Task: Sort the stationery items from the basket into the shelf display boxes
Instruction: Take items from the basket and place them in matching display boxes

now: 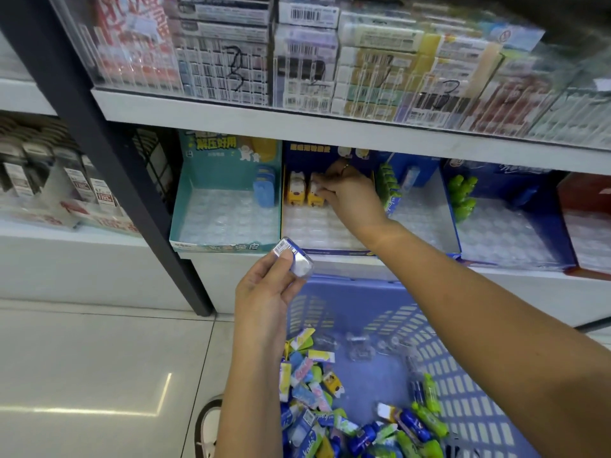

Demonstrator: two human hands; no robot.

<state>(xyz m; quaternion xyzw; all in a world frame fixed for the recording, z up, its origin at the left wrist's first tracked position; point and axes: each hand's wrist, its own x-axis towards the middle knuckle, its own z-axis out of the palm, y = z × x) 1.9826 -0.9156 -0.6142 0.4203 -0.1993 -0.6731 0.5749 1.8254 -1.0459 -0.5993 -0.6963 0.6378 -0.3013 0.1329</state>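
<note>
— Both sets of fingers are holding something, look. The right hand's [351,198] fingertips [325,194] are pinching the top of a yellow piece [314,193], and the other fingers are curling in close behind.

— Where is that piece sitting?

— It is standing upright at the back of the dark blue display box [330,251], touching a second yellow one [295,191] on its left. The forearm is stretching over the box's front lip.

— And the other hand?

— The left hand [264,292] is gripping a small blue-and-white packet [292,261] between the thumb and bent fingers, barcode end tilting upward. It is hovering just in front of the lower shelf [211,276], above the far rim of the basket [463,375].

— Is the stock lying in there?

— Most of it is. A heap of packets [330,408], blue, green, yellow and pink, is lying at the near end of the purple-blue basket, which is sitting on the floor.

— What about the neighbouring boxes?

— The teal box [183,206] on the left is holding a few light blue pieces [264,190] in its back right corner. Further right, a blue box [502,236] is showing green pieces [463,196] along its left wall. A shoe [208,428] is poking in beside the basket.
</note>
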